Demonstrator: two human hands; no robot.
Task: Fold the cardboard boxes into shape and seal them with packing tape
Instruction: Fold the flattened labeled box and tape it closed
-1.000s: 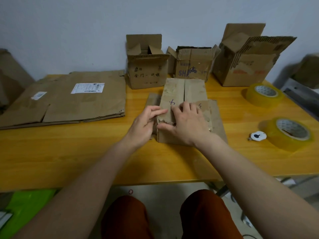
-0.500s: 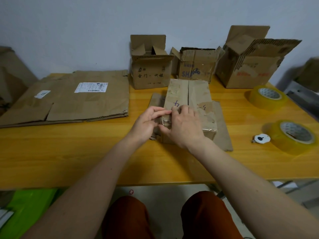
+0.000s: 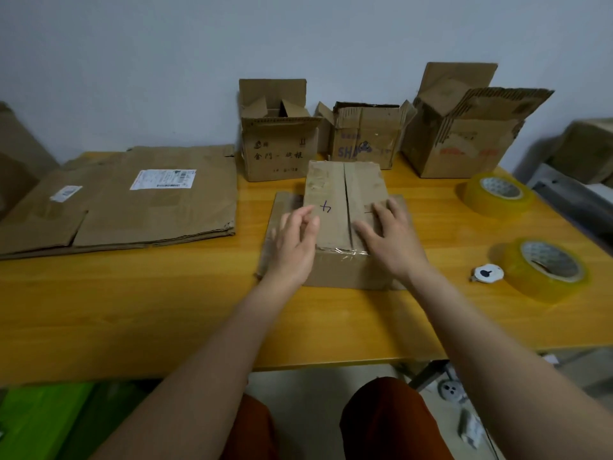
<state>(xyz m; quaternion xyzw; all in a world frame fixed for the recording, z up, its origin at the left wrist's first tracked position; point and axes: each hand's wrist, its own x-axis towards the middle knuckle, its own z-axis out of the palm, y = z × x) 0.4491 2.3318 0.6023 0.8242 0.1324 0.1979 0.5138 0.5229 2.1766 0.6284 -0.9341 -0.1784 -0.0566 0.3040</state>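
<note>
A small brown cardboard box (image 3: 335, 197) stands in the middle of the wooden table (image 3: 132, 300), its two top flaps folded down with a slit between them and old clear tape on the near edge. My left hand (image 3: 293, 245) lies against the box's left side and top edge, fingers spread. Flat on the right top flap rests my right hand (image 3: 389, 237), fingers apart. Two rolls of yellowish packing tape sit to the right, one near (image 3: 544, 270) and one farther back (image 3: 496, 194).
A stack of flattened cardboard (image 3: 126, 200) covers the table's left part. Three open boxes stand along the wall: left (image 3: 278, 144), middle (image 3: 363, 137), right (image 3: 464, 127). A small white disc with a black mark (image 3: 487, 273) lies beside the near tape roll.
Both hands were bunched together at the box's near left corner; now they have spread apart, the left to the box's left side, the right flat on the right flap.
</note>
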